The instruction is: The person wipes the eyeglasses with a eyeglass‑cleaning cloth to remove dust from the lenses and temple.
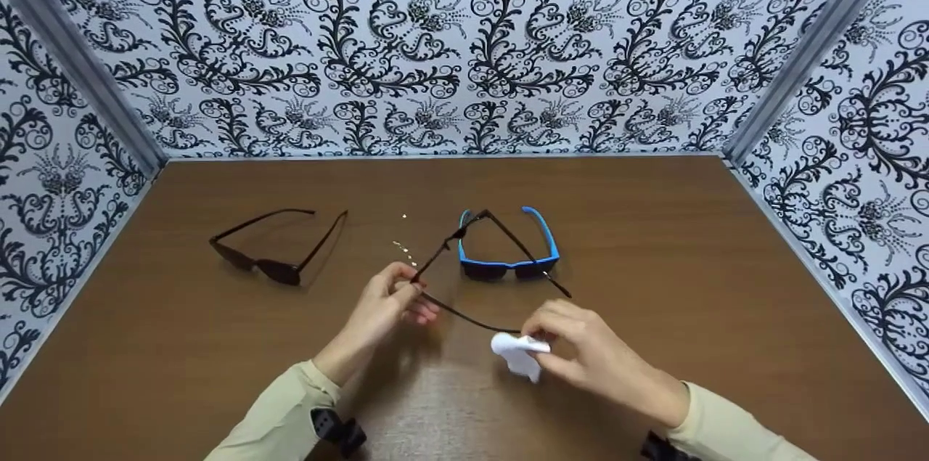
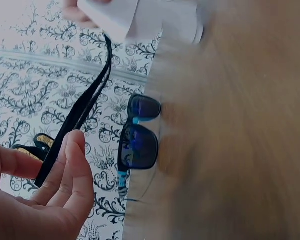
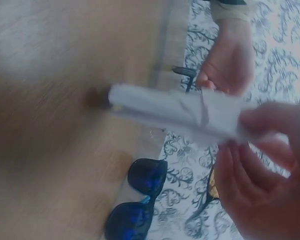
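Note:
My left hand point(image 1: 382, 305) holds a pair of dark-framed glasses point(image 1: 439, 249) above the table, gripping the frame near one hinge with thumb and fingers. In the left wrist view, its lenses point(image 2: 44, 140) look amber. My right hand point(image 1: 591, 348) pinches a folded white cloth or tissue point(image 1: 519, 356) at the end of the nearer temple arm. That arm's tip is hidden by the cloth and fingers. Behind the held pair, blue-and-black sunglasses point(image 1: 554, 255) rest on the table with arms unfolded. Dark brown sunglasses point(image 1: 279, 271) lie at the left, also unfolded.
The brown wooden table point(image 1: 653, 229) is enclosed by a patterned back wall point(image 1: 464, 69) and side walls. Small bright specks point(image 1: 404, 249) show on the tabletop behind my left hand. Dark straps sit around both sleeves.

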Demonstrator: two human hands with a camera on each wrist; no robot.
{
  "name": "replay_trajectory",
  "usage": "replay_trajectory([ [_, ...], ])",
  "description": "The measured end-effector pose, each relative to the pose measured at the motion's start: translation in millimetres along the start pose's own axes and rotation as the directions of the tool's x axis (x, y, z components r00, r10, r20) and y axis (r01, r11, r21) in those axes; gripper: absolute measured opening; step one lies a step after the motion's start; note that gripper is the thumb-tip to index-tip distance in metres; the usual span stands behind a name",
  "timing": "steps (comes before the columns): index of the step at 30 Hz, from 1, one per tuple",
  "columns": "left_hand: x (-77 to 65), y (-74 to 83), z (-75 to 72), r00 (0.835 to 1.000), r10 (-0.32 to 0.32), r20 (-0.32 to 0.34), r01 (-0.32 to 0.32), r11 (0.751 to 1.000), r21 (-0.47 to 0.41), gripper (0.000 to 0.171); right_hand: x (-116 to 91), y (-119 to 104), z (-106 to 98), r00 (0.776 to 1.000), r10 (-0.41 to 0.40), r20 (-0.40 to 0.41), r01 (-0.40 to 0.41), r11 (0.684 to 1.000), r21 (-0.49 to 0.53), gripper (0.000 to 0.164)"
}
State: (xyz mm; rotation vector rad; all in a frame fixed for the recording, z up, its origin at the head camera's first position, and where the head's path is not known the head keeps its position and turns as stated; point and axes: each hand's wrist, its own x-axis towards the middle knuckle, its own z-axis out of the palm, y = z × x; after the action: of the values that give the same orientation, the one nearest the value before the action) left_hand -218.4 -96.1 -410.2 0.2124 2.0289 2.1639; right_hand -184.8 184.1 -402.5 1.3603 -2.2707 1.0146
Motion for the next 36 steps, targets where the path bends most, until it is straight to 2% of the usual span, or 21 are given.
replay_trajectory([
  [3, -1.3, -0.9, 4.7, 1.000, -0.003, 0.018, 0.003, 1.000, -0.008, 0.012, 5.3, -2.8, 4.3, 0.998, -0.014, -0.055, 0.003, 0.983, -0.181, 0.026],
  [5, -2.5, -1.2, 8.0, 1.000, -0.006, 0.031, 0.007, 1.000, -0.018, 0.011, 9.0, -3.7, 7.1, 0.997, -0.024, -0.074, 0.003, 0.964, -0.266, 0.025],
  [11, -4.6, -2.0, 19.0, 0.997, -0.006, 0.071, 0.008, 1.000, -0.027, 0.011, 20.6, -2.4, 19.4, 0.991, -0.066, -0.119, 0.016, 0.924, -0.382, 0.026],
  [16, -6.1, -2.9, 28.1, 0.995, -0.010, 0.098, 0.011, 1.000, -0.018, 0.011, 30.0, -1.0, 32.1, 0.987, -0.072, -0.145, 0.003, 0.904, -0.427, 0.024],
  [21, -7.1, -1.7, 33.5, 0.998, -0.010, 0.055, 0.010, 1.000, -0.001, 0.013, 36.5, -0.5, 41.3, 0.983, -0.072, -0.169, -0.010, 0.899, -0.439, 0.025],
  [25, -9.0, 0.0, 35.5, 1.000, 0.013, 0.025, -0.014, 0.999, 0.050, 0.012, 39.8, -0.5, 45.8, 0.977, -0.087, -0.194, -0.007, 0.899, -0.438, 0.023],
  [29, -10.9, 0.0, 38.4, 0.999, 0.018, 0.033, -0.021, 0.995, 0.095, 0.014, 43.0, -2.1, 51.7, 0.968, -0.099, -0.229, -0.002, 0.915, -0.403, 0.019],
  [33, -10.3, -1.2, 40.6, 0.999, 0.015, 0.044, -0.019, 0.997, 0.074, 0.014, 44.1, -4.0, 55.8, 0.961, -0.100, -0.258, -0.007, 0.924, -0.382, 0.019],
  [36, -9.9, -1.1, 40.0, 0.999, 0.020, 0.032, -0.022, 0.999, 0.044, 0.012, 42.0, -3.4, 54.0, 0.959, -0.094, -0.267, -0.025, 0.912, -0.410, 0.019],
])
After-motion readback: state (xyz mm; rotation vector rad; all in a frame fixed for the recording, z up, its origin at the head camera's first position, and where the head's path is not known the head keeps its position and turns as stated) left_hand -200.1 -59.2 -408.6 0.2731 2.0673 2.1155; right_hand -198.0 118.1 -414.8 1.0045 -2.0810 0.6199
